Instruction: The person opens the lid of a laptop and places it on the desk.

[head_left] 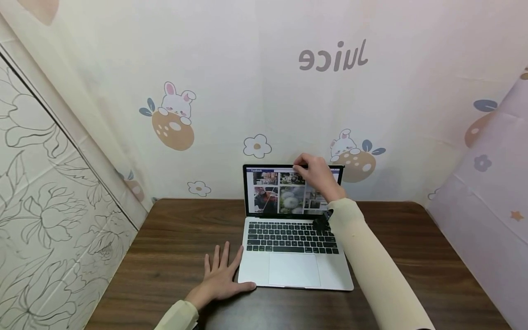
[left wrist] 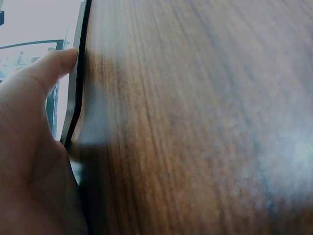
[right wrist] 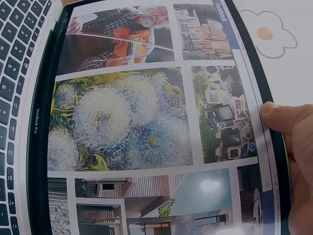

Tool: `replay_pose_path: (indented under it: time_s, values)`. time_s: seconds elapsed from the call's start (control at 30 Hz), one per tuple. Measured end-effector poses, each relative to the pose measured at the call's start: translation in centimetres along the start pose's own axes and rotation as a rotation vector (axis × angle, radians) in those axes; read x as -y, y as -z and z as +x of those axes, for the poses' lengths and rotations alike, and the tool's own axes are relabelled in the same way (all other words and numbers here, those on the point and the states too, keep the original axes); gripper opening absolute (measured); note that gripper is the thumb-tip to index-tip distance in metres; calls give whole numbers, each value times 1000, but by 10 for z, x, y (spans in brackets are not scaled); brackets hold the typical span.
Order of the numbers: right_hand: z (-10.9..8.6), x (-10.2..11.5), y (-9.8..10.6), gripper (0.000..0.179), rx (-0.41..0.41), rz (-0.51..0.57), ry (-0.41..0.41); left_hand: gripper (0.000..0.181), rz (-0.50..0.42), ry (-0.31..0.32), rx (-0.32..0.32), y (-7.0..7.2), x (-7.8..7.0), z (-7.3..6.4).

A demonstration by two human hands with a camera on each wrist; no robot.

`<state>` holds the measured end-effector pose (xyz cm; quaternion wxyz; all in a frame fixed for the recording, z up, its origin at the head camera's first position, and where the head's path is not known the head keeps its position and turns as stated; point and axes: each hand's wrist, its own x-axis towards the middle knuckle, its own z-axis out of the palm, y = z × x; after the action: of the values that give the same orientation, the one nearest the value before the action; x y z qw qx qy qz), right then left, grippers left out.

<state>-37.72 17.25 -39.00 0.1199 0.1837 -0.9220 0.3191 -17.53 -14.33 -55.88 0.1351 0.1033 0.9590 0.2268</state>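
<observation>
An open silver laptop (head_left: pixel 294 270) stands on the wooden table, its screen (head_left: pixel 270 201) raised and lit with a page of photos. My right hand (head_left: pixel 316 176) pinches the screen's top edge near the middle. In the right wrist view the thumb (right wrist: pixel 279 117) lies on the front bezel, with the other fingers behind the lid. At the laptop's front left corner is my left hand (head_left: pixel 220 277), fingers spread over the tabletop. Its thumb (left wrist: pixel 61 61) touches the laptop's front edge in the left wrist view. The right sleeve covers part of the keyboard's right side.
Dark wood table (head_left: pixel 173 256) extends to both sides of the laptop. Behind it hangs a pale curtain (head_left: pixel 231 68) printed with rabbits and flowers. A panel with line-drawn flowers (head_left: pixel 53 220) borders the left side, and more patterned cloth (head_left: pixel 486 206) the right.
</observation>
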Motion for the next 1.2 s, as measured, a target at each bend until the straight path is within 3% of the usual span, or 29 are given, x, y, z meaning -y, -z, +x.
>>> replay_pose_path:
  time_s: [0.23,0.57,0.93,1.2]
  values:
    - [2,2,-2,15,-2,7,13,118,7,26,-11,-3,4,2]
    - [6,2,-5,16,-4,-4,15,114,0,29,7,6,-1,-3]
    - [6,1,-8,16,6,9,1,118,20,34,-14,-6,9,3]
    - [6,-3,-4,17,9,-2,-10,117,18,29,9,-2,2,1]
